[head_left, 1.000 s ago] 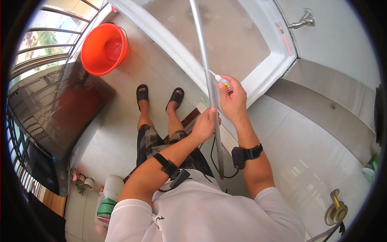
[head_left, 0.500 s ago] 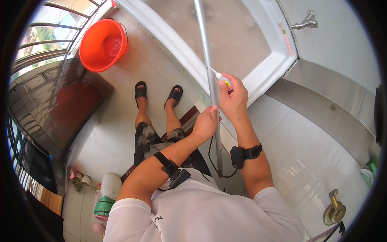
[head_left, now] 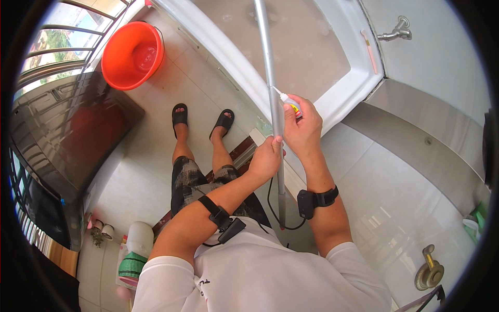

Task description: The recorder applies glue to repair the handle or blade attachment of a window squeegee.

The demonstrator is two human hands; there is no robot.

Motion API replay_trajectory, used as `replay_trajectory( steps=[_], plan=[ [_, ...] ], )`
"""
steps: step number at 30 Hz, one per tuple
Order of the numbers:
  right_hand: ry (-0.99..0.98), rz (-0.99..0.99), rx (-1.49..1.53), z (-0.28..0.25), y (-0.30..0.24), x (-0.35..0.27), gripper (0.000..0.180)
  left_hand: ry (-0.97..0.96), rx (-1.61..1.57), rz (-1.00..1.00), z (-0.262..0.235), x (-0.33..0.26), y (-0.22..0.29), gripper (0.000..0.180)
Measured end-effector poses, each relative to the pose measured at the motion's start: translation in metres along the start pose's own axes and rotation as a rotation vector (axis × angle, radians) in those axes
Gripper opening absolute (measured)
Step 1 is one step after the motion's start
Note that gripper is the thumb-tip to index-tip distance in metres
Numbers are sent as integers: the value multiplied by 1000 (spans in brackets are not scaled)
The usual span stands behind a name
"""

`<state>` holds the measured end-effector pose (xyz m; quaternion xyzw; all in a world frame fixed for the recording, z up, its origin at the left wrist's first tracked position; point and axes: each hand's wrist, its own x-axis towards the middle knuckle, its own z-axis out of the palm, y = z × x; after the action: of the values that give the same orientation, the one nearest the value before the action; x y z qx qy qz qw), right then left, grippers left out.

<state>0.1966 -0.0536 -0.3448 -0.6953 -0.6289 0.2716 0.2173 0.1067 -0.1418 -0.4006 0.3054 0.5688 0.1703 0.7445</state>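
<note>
A long silvery metal pole (head_left: 265, 47) runs from the top of the view down in front of my body. My left hand (head_left: 266, 157) is wrapped around its thicker, duller lower section. In my right hand (head_left: 304, 125) is a small white glue bottle (head_left: 292, 105) with a yellow and red label and a thin nozzle. The nozzle points up and left, its tip at the pole where the thin section meets the thicker one. Whether any liquid is coming out is too small to tell.
Beyond the pole lies a white-rimmed basin (head_left: 358, 86), with a pink-handled brush (head_left: 370, 52) on its ledge. An orange bucket (head_left: 132, 57) stands on the floor at far left, near a dark washing machine (head_left: 67, 140). A metal tap (head_left: 396, 30) juts from the right wall.
Hands, pole and glue bottle hold almost the same pose. The bottle sits a touch lower in view, and the background has shifted slightly with my head.
</note>
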Motion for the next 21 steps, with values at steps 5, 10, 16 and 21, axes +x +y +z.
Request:
replay_trajectory(
  steps=[5, 10, 16, 21],
  plan=[
    [-3, -5, 7, 1, 2, 0, 22, 3, 2, 4, 1, 0, 0, 56],
    [-8, -8, -7, 0, -1, 1, 22, 9, 17, 25, 1, -1, 0, 55],
    [4, -56, -33, -1, -1, 1, 21, 5, 10, 39, 1, 0, -1, 55],
    [5, -32, -25, -1, -6, 2, 20, 12, 26, 49, 0, -1, 0, 55]
  ],
)
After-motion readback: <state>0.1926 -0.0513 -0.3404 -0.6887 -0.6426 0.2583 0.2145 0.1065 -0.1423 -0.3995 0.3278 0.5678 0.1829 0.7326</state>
